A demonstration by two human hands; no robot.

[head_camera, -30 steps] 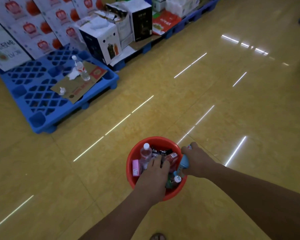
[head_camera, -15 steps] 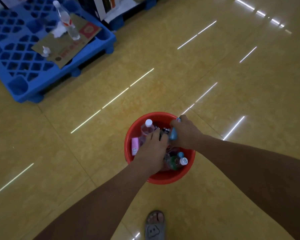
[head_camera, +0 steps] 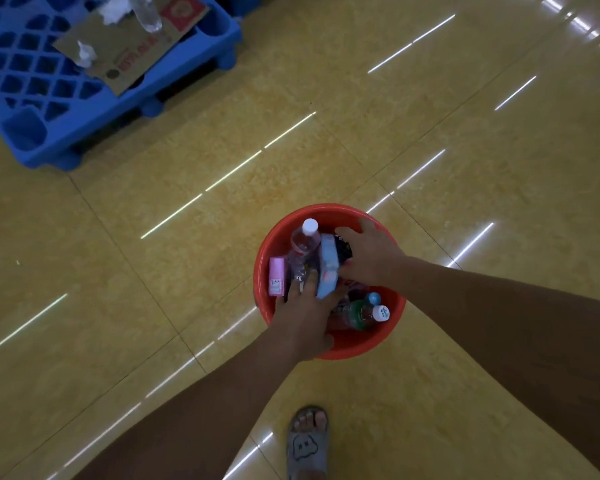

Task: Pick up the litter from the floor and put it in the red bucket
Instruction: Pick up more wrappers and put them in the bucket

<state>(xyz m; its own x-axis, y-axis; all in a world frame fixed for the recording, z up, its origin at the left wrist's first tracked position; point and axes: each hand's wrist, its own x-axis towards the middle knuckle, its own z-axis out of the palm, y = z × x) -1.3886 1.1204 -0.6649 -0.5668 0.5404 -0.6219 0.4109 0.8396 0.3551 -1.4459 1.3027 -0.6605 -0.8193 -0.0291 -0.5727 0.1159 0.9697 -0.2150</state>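
Yellow glossy tile floor (head_camera: pixel 465 168), with ceiling light streaks all over it. Blue plastic pallet (head_camera: pixel 32 109) in the floor's far-left corner. A cardboard sheet (head_camera: pixel 132 53) lies along its right edge with red print on it, too blurred to read. On the cardboard are a clear bottle (head_camera: pixel 148 15) and crumpled white paper (head_camera: pixel 113 10); they're probably just parked there, since they're off the floor.

The red bucket (head_camera: pixel 361 348) stands on the floor just ahead of a grey sandal (head_camera: pixel 307 445) (cartoon face on the strap), likely kept close so both arms reach in. It looks nearly full of litter.

The left hand (head_camera: pixel 305 323) comes in over the near rim with its fingers fairly straight against the lower end of a light-blue packet (head_camera: pixel 328 268). Part of the packet overlaps them, so I cannot tell if it pinches or only props. The right hand (head_camera: pixel 371 258) is at the far-right rim, fingers spread and straightish, lying on dark wrappers beside the packet. No clear grasp, it looks like pressing.

My guess is that both hands are seating the packet, which stands tilted on edge mid-bucket, so the pile doesn't spill.

A capped clear bottle (head_camera: pixel 303 240) points to the far rim. A pink box (head_camera: pixel 277 275) leans at the left wall; its small white label is illegible. A green bottle (head_camera: pixel 361 315) sits at the near-right rim, and the blue print on its white cap is unreadable.
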